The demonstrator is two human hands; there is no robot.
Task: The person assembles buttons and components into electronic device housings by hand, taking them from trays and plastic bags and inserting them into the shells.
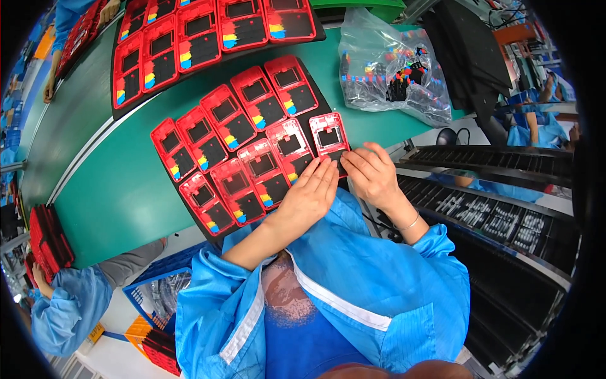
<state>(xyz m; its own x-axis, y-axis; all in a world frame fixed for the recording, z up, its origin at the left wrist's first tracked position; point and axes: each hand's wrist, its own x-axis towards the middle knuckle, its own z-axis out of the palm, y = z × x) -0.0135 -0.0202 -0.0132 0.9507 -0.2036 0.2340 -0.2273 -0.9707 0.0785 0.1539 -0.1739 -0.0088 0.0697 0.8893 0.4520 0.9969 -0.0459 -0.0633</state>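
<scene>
A red plastic housing (344, 129) with a square window lies at the right end of a black tray (324, 101) of similar red housings (222, 110). Across the lower left part of that end housing, my left hand (310, 192) rests with its fingers stretched flat and close together. My right hand (375, 177) touches its lower right side, fingers extended and a little bent. Both hands cover the housing's lower half, so anything small under the fingertips is hidden. The other housings show black panels with yellow, blue and red patches.
Another tray of red housings (196, 35) sits beyond on the green table (107, 208). A clear plastic bag (372, 63) with small coloured parts lies at the far right. Black racks (492, 208) stand to my right. A co-worker's blue sleeve (76, 309) shows at lower left.
</scene>
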